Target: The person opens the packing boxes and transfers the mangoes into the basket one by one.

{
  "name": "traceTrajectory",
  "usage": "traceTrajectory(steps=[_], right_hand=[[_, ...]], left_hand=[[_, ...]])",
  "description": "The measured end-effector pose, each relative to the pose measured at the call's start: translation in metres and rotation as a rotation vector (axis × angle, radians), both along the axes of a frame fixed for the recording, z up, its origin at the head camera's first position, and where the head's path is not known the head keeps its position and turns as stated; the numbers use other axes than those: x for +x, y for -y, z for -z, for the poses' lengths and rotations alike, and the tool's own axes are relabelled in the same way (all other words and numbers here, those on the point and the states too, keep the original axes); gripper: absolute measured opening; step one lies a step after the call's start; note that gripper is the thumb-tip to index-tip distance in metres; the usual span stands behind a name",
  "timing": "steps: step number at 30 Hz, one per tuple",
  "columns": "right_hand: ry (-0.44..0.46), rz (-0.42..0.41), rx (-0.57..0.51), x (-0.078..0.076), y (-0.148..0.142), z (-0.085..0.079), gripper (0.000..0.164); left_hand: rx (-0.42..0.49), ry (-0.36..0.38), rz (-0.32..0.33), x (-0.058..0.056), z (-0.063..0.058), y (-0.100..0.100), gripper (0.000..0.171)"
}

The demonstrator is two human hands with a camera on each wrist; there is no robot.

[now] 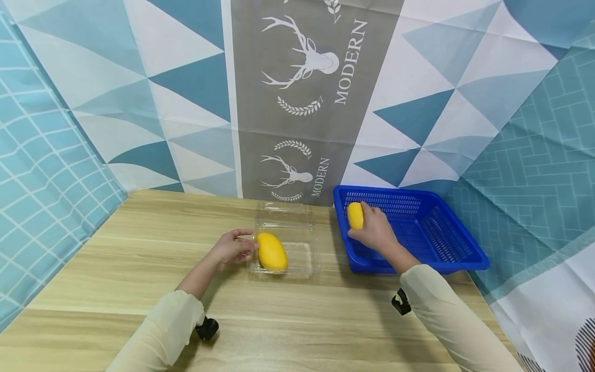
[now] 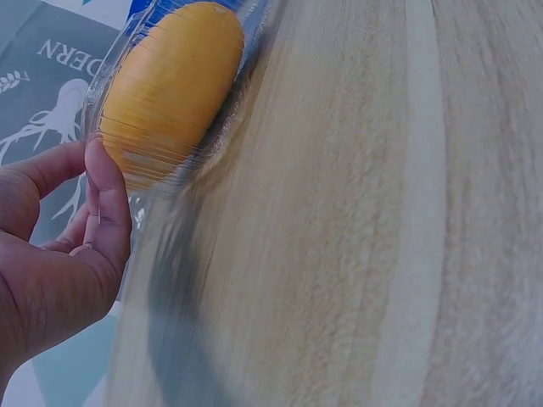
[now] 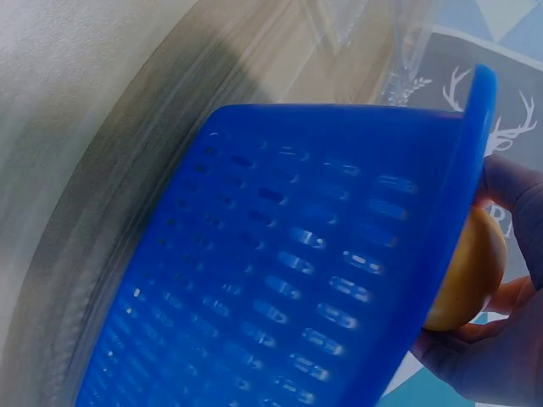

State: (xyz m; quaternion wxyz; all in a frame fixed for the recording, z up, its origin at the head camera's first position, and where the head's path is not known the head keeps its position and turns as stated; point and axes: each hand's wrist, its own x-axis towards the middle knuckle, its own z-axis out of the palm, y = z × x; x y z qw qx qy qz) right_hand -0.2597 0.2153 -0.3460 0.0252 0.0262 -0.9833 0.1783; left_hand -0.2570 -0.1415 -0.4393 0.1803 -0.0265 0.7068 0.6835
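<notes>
Frame right: right hand [image 1: 375,228] grips mango [image 1: 355,215] at blue basket [image 1: 372,264] | centre: left hand [image 1: 234,247] touches clear box [image 1: 299,256], pinch unclear | best lifted high

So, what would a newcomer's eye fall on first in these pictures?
Probably the bright blue basket on the right, with one yellow fruit held in the right hand at its left end. Next comes the other yellow fruit, in the clear container near the centre, beside the left hand. Behind, white deer heads stand out on the backdrop's grey band.
</notes>
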Motion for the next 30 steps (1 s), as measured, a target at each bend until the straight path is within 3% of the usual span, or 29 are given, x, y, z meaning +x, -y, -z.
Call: traceTrajectory(steps=[30], right_hand=[[0.033,0.045,-0.016,-0.012,-0.019,0.018,0.088]], left_hand=[[0.007,0.021,-0.003,-0.001,0.000,0.000,0.063]])
